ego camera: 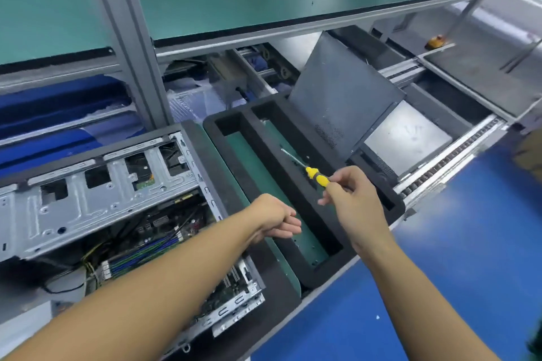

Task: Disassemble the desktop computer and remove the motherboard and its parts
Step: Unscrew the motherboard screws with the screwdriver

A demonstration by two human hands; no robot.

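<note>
Right hand (356, 202) had the yellow-and-black-handled screwdriver (318, 179), fingers (333, 189) pinched round the rear of the handle, steel shaft free. Tool's long axis ran from the hand up and left, away from the person, tip hanging over the black foam tray with green floor (293, 132), not over the machine

Open grey steel desktop computer case (96, 184) sat left of the tray, lying on its side on the worktop. Green motherboard (164, 231) was inside it, under the drive cage, memory sticks in their slots. So the target lay left and below the tip; my read: the shaft needed swinging left and tilting down to meet any board screw

Left hand (275, 218) was nearer the case, at the tray's left wall, its fingers (290, 227) loosely curled, apparently holding nothing

Dark grey flat metal side panel (343, 97) leaned behind the tray, well clear
</note>
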